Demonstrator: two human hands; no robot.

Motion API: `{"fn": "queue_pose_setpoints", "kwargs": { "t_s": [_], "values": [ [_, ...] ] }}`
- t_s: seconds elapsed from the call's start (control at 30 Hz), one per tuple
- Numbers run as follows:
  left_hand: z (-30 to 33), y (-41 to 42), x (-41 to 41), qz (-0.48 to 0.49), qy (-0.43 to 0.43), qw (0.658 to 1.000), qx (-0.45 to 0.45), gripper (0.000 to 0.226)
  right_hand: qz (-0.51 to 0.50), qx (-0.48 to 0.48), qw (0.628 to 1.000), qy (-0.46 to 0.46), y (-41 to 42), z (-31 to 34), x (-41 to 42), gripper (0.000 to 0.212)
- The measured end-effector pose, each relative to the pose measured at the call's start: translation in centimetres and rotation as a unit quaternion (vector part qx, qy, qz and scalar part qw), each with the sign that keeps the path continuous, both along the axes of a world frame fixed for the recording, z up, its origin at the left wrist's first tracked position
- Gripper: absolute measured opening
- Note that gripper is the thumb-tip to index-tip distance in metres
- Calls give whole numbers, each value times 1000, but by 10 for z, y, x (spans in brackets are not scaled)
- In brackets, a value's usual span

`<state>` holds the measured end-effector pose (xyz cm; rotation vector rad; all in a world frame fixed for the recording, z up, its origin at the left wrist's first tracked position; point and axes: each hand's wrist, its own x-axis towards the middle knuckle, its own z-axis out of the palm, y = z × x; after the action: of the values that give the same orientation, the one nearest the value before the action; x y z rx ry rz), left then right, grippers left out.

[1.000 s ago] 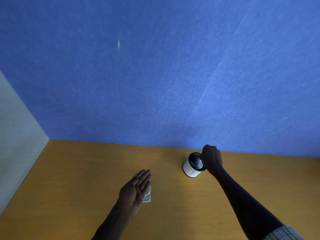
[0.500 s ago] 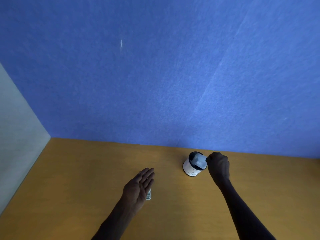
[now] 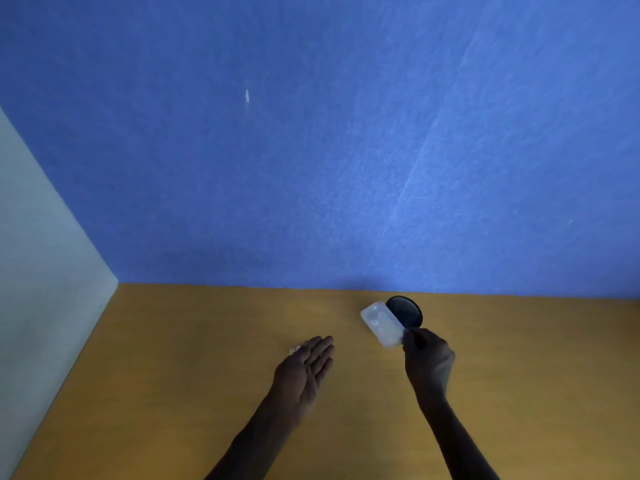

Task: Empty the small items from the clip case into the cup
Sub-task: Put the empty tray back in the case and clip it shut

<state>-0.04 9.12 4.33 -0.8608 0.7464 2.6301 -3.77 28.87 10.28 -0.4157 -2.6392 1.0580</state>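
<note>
My right hand is shut on one end of a translucent white clip case, which sticks up and to the left from my fingers. The case hangs in front of the cup and hides most of its white wall; the cup's dark round mouth shows just behind. The cup stands on the wooden table near the blue wall. My left hand lies flat with its fingers straight, left of the case. A small pale piece peeks out from under its far edge; most of the piece is hidden.
The orange-brown table runs to a blue wall at the back and a pale grey panel on the left.
My right hand has drawn back from over the cup's mouth toward me, and the case now shows in front of the cup. My left hand stayed flat on the table.
</note>
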Motion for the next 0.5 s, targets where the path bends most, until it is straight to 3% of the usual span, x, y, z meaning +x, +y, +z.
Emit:
{"fn": "queue_pose_setpoints", "kwargs": {
  "t_s": [0.23, 0.5],
  "values": [
    [9, -2, 5, 1, -11, 1000, -1, 40, -7, -204, 978, -55, -59, -34, 35, 17],
    [8, -34, 9, 47, -7, 999, 27, 43, 84, -248, 959, -107, -106, -45, 57, 17]
  ]
}}
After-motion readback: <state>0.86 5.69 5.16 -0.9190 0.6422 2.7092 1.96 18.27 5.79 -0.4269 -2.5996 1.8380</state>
